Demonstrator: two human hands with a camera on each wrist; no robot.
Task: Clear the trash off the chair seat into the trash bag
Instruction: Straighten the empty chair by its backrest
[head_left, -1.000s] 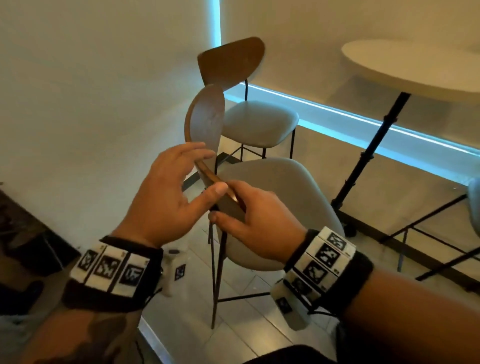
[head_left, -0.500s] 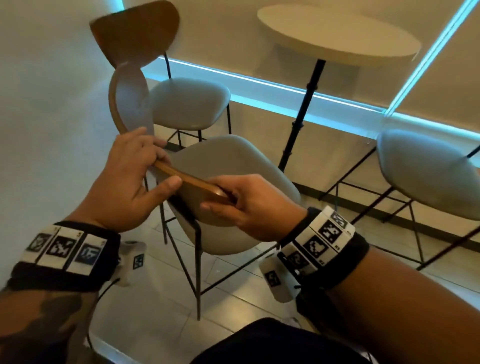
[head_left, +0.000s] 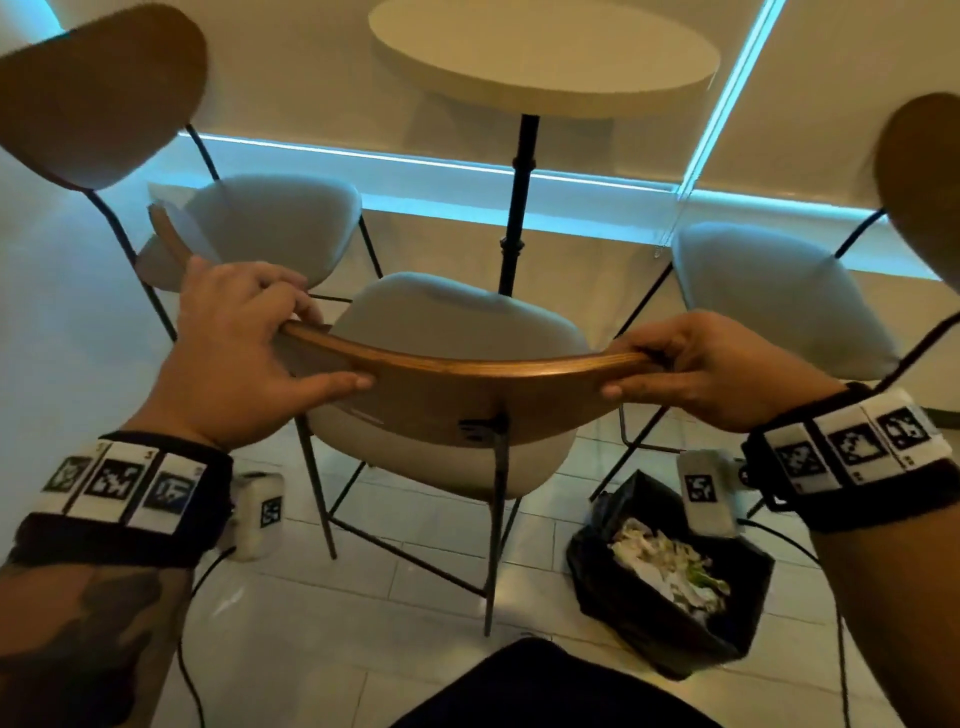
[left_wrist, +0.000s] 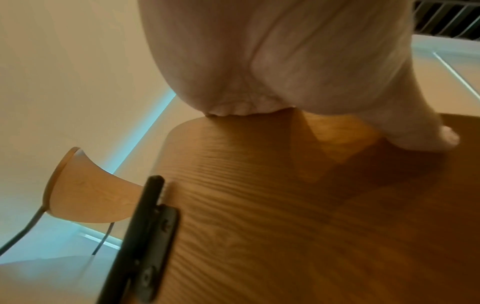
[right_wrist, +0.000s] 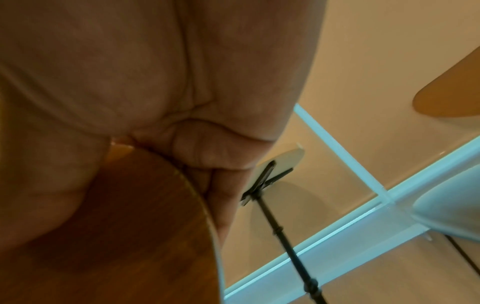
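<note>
Gripping the wooden backrest (head_left: 467, 374) at mid-frame, the left hand (head_left: 234, 353) and right hand (head_left: 711, 369) curl their fingers over its ends. Its seat (head_left: 447, 317) looks bare; crumpled trash (head_left: 670, 566), probably light and soft, fills the trash bag (head_left: 623, 623) lower right.

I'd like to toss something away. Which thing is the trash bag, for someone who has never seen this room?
Start at the round table, then come to the nearest chair, whose wooden backrest both hands grip. The trash bag stands on the floor to its right: black, open, holding crumpled paper.
</note>
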